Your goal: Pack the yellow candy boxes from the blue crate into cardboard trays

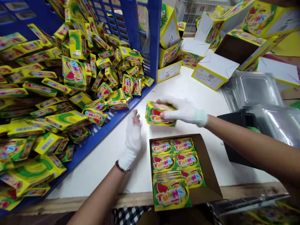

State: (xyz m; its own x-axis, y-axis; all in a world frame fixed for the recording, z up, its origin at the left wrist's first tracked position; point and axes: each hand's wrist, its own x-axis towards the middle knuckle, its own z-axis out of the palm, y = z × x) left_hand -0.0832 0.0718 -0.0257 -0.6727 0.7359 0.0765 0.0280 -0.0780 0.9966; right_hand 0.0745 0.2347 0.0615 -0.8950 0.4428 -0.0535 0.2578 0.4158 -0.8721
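On the white bench (pixel 174 86), beyond the open brown cardboard carton (pixel 208 159): a row of small glossy yellow-and-green card boxes (pixel 153 117) is sitting or hovering; contact is not showing clearly.
White-gloved right hand (pixel 181 109): its fingers are grasping that row, one tip pressing the near side, another reaching the far side.
White-gloved left hand (pixel 133 136): its fingers are curling loosely around nothing, near the blue plastic crate (pixel 153 47).
Carton, at the bench's wooden front edge (pixel 138 198): it is holding matching boxes (pixel 164 162).
Handling: boxes are looking light, stiff yet crushable, probably slippery.
Grip: opposite ends are seeming best, keeping the row together.
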